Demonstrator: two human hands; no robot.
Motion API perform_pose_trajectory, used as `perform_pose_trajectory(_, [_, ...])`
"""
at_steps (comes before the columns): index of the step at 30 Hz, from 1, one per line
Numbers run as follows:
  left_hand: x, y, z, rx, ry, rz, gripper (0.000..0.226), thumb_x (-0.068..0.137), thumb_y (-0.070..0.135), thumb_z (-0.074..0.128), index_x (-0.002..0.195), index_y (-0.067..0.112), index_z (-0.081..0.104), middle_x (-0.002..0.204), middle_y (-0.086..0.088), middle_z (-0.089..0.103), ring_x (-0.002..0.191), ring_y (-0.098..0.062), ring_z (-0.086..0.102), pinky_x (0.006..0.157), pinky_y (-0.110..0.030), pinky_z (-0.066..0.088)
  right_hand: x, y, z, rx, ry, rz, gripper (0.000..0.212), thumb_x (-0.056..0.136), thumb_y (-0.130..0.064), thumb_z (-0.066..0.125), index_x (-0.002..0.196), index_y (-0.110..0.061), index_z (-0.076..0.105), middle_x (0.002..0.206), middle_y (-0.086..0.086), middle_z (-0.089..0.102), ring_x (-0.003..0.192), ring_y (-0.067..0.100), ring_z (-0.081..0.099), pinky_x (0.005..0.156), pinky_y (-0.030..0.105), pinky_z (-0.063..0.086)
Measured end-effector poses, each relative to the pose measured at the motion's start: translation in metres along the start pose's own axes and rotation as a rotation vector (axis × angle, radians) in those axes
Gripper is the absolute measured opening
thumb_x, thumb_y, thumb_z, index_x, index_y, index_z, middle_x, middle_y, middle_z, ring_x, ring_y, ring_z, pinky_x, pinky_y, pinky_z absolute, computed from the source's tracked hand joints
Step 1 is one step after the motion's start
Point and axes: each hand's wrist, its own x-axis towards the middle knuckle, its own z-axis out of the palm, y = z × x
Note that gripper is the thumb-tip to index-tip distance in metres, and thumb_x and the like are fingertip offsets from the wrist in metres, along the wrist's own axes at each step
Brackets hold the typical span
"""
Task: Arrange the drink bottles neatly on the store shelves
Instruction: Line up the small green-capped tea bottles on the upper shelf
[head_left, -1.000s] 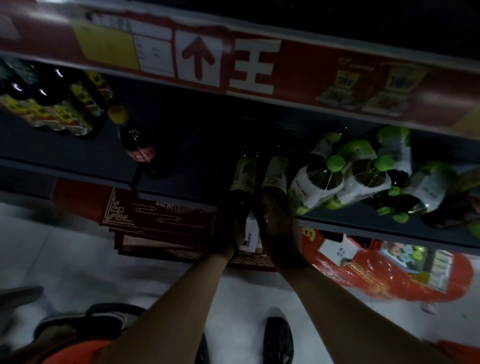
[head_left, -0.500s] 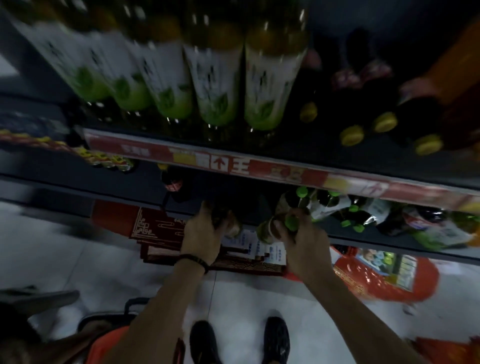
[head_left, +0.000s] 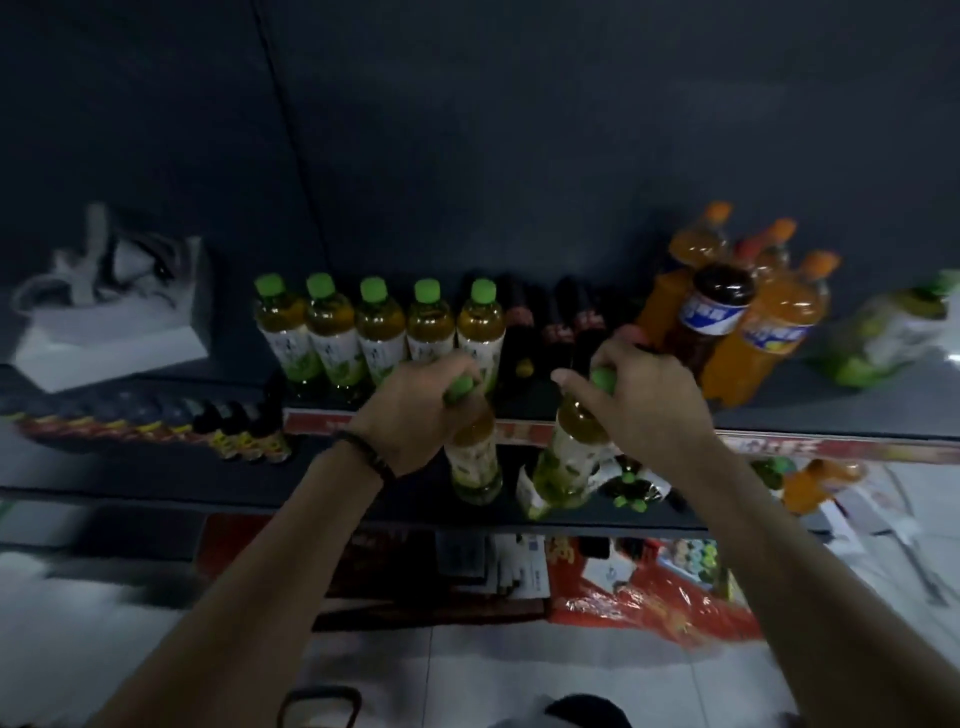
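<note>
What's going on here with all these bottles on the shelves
A person is stocking a store shelf. The left hand grips one green-capped tea bottle by its top, and the right hand grips another the same way, both held in front of the shelf edge. Behind them, a row of five matching bottles stands upright on the upper shelf, with dark bottles and orange soda bottles to the right.

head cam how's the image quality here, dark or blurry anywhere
Head view: dim and underexposed overall, the upper half nearly black. Wide-angle distortion bows the shelf edge. The row of green-capped bottles is fairly sharp; the left hand and right hand, each gripping a bottle by its cap, are slightly smeared. The floor and the white box at left are blurred. No strong glare.
</note>
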Motion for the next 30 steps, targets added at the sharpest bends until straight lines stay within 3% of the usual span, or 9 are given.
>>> perform_pose_trajectory(5, [0.033,0.041,-0.064,0.064,-0.003,0.143,0.005,0.096,0.030,0.064,0.097,0.029,0.058,0.081,0.016,0.058,0.073,-0.001,0.054,0.064,-0.021,0.039,0.035,-0.028,-0.076,0.004,-0.014,-0.008,0.056,0.084,-0.082,0.052,0.084,-0.026,0.059,0.067,-0.004,0.063,0.069,0.019,0.064,0.060,0.035,0.050])
perform_pose_trajectory(8, [0.059,0.067,-0.113,0.039,-0.023,0.195,0.003,0.098,0.027,0.063,0.096,0.029,0.062,0.078,0.008,0.065,0.068,-0.003,0.057,0.058,-0.019,0.044,0.069,-0.051,-0.125,-0.020,-0.017,-0.027,0.061,0.085,-0.083,0.049,0.076,-0.024,0.062,0.064,-0.002,0.063,0.068,0.018,0.064,0.063,0.035,0.051])
perform_pose_trajectory(12, [0.094,0.089,-0.170,0.068,-0.051,0.241,0.005,0.100,0.026,0.061,0.098,0.028,0.064,0.085,0.007,0.068,0.074,-0.004,0.063,0.062,-0.018,0.050,0.125,-0.078,-0.170,0.055,-0.043,-0.057,0.073,0.083,-0.085,0.054,0.076,-0.014,0.071,0.068,0.001,0.072,0.069,0.017,0.068,0.067,0.037,0.056])
perform_pose_trajectory(16, [0.130,0.091,-0.207,0.102,-0.049,0.215,0.006,0.101,0.023,0.060,0.099,0.025,0.066,0.084,0.011,0.066,0.070,0.004,0.058,0.061,-0.011,0.046,0.179,-0.100,-0.192,0.100,-0.095,-0.120,0.064,0.088,-0.076,0.059,0.068,-0.015,0.066,0.059,0.001,0.065,0.057,0.015,0.065,0.056,0.029,0.043])
perform_pose_trajectory(19, [0.156,0.083,-0.227,0.200,-0.035,0.195,0.006,0.101,0.023,0.061,0.099,0.026,0.066,0.085,0.010,0.067,0.071,0.001,0.059,0.062,-0.016,0.048,0.218,-0.109,-0.190,0.133,-0.122,-0.173,0.061,0.088,-0.073,0.063,0.074,-0.013,0.069,0.055,0.001,0.065,0.041,0.007,0.061,0.050,0.025,0.045])
perform_pose_trajectory(21, [0.170,0.075,-0.239,0.271,-0.034,0.153,0.003,0.100,0.026,0.062,0.102,0.027,0.065,0.085,0.011,0.066,0.072,0.002,0.058,0.063,-0.020,0.047,0.243,-0.115,-0.180,0.171,-0.131,-0.216,0.063,0.087,-0.072,0.065,0.078,-0.010,0.072,0.058,0.002,0.067,0.045,0.008,0.063,0.051,0.026,0.046])
perform_pose_trajectory(24, [0.188,0.054,-0.247,0.374,-0.050,0.047,0.005,0.100,0.026,0.064,0.105,0.027,0.064,0.084,0.015,0.062,0.070,0.005,0.056,0.061,-0.017,0.039,0.274,-0.121,-0.155,0.218,-0.159,-0.266,0.069,0.086,-0.073,0.065,0.073,-0.005,0.069,0.064,0.011,0.072,0.059,0.023,0.072,0.052,0.028,0.049])
perform_pose_trajectory(27, [0.200,0.026,-0.245,0.457,-0.080,-0.066,0.008,0.099,0.027,0.064,0.106,0.029,0.062,0.087,0.014,0.061,0.074,0.000,0.055,0.063,-0.023,0.039,0.295,-0.125,-0.123,0.251,-0.231,-0.266,0.063,0.088,-0.071,0.065,0.072,-0.010,0.066,0.055,0.009,0.067,0.045,0.019,0.067,0.046,0.026,0.053])
perform_pose_trajectory(30, [0.207,-0.004,-0.233,0.515,-0.136,-0.154,0.012,0.099,0.030,0.063,0.110,0.031,0.060,0.090,0.013,0.061,0.077,-0.004,0.057,0.063,-0.025,0.040,0.310,-0.125,-0.086,0.305,-0.302,-0.220,0.064,0.088,-0.067,0.068,0.077,-0.004,0.068,0.060,0.009,0.071,0.047,0.019,0.070,0.046,0.026,0.057])
